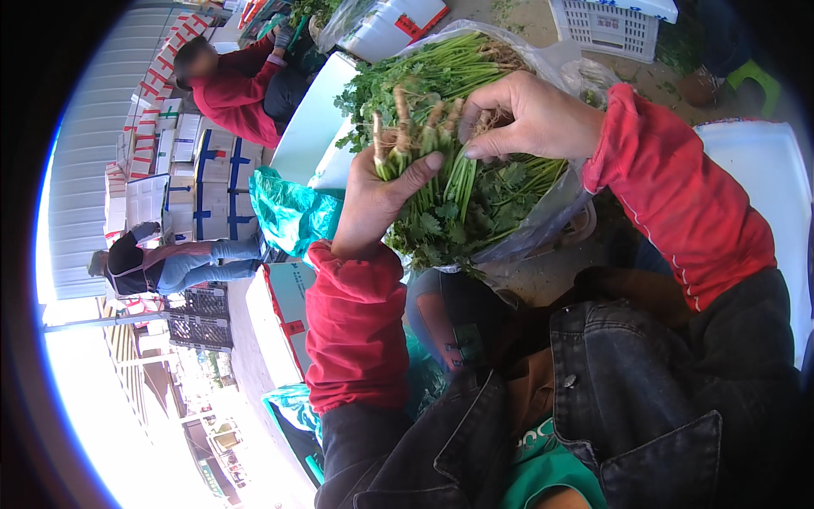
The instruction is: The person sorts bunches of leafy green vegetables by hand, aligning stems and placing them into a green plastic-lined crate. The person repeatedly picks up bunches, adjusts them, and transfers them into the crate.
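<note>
Several cilantro stalks with thick roots point(402, 137) stand up out of my left hand point(385, 191), whose fingers and thumb close around the stems. Beside it, my right hand point(531, 118) pinches the root end of a thinner cilantro bunch point(463, 175) between thumb and fingers. The leaves of both hang downwards. Beneath my hands lies a large heap of cilantro point(439, 63), roots towards the upper right, in a clear plastic bag point(540, 245).
White foam boxes point(318, 108) and a crumpled teal plastic bag point(296, 203) lie left of the heap. A white plastic crate point(607, 28) stands beyond, a white foam lid or box point(757, 165) at right. Two people are at the left; another person's leg shows at upper right.
</note>
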The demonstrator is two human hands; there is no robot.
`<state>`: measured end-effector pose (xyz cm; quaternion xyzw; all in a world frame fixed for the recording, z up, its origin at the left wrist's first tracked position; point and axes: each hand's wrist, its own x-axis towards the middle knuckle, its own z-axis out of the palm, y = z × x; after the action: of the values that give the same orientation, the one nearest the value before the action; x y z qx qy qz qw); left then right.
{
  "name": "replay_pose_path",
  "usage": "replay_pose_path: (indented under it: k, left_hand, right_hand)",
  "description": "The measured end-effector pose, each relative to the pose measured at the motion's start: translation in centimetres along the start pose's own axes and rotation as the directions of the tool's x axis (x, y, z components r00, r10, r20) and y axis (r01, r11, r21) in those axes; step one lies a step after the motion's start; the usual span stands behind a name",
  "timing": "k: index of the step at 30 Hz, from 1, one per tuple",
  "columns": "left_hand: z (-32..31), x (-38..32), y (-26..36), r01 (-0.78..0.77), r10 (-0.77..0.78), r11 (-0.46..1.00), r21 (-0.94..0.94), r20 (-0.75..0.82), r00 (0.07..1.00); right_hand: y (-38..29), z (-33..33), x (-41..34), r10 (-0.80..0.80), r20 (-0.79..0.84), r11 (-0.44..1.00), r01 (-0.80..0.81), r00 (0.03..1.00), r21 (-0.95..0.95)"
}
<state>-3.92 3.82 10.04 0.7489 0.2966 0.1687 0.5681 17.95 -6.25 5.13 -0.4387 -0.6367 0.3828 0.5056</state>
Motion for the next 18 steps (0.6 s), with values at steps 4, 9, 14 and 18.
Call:
replay_pose_path:
  k: [4,9,14,18]
  left_hand:
    - [0.1,-0.1,-0.2,-0.083,0.057,0.982,0.169,0.155,0.986]
    - [-1.0,0.6,-0.4,-0.012,0.006,1.0,0.029,0.203,0.979]
    - [0.4,0.7,-0.7,-0.032,0.013,0.992,0.125,0.15,0.989]
    - [1.5,0.9,-2.0,-0.147,0.142,0.925,0.352,0.042,0.989]
  right_hand:
    - [0.2,0.6,0.0,0.021,-0.067,0.997,-0.015,0.998,0.081]
    - [0.4,0.7,-0.1,0.059,-0.067,0.982,-0.046,0.996,0.182]
    - [1.7,1.8,0.2,0.09,-0.22,0.961,-0.027,0.971,0.276]
    - [3.1,2.7,0.7,-0.242,-0.34,0.97,0.226,0.909,-0.085]
